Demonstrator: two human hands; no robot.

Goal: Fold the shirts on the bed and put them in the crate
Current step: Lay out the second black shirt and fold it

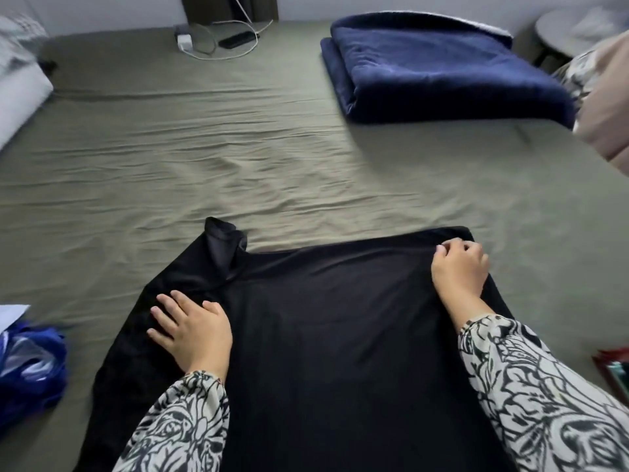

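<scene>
Black shirt [333, 335] lies spread flat on the near part of the bed [272, 158], directly before the person; its far-left portion is bunched and stands up. Left hand [194, 330] rests on the shirt's left side, fingers spread flat, judged to be anchoring and smoothing the cloth. Right hand [459, 270] is at the far-right corner, its grip pinching the shirt's edge, judged to be tensioning it ahead of a fold. Blue fabric [30, 366] lies at near left. Folded navy blanket [439, 69] sits far right; cables [218, 39] lie at the far edge. No crate identified in view.
</scene>
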